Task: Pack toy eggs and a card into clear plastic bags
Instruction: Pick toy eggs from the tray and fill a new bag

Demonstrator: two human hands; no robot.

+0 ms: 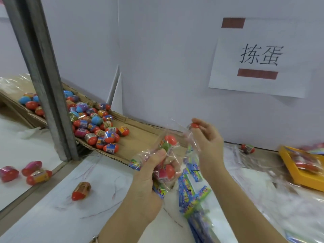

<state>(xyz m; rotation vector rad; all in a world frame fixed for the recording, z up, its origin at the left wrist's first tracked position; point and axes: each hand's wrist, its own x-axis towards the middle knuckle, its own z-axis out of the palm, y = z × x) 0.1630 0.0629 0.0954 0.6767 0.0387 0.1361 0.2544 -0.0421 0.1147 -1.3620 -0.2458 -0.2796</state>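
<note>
Nearest us, two bare forearms rise from the lower edge. Our left hand (150,174) curls round a clear bag (177,151) and cradles it from below. The bag is thin, crinkly film, limp and slippery, so we judge it needs support under its load. Several bagged eggs (170,139) show through it: smooth, glossy, hard-looking shells with red caps and printed wrappers, probably light and prone to roll. Our right hand (208,142) pinches one red egg (195,125) at the fingertips, just beside the bag's mouth; we judge it is best gripped across its middle. Printed card strips (191,188), thin and bendable, lie on the marbled white table (87,199) beneath. Loose eggs (98,123) heap in a corrugated cardboard tray (140,135) to the left.
</note>
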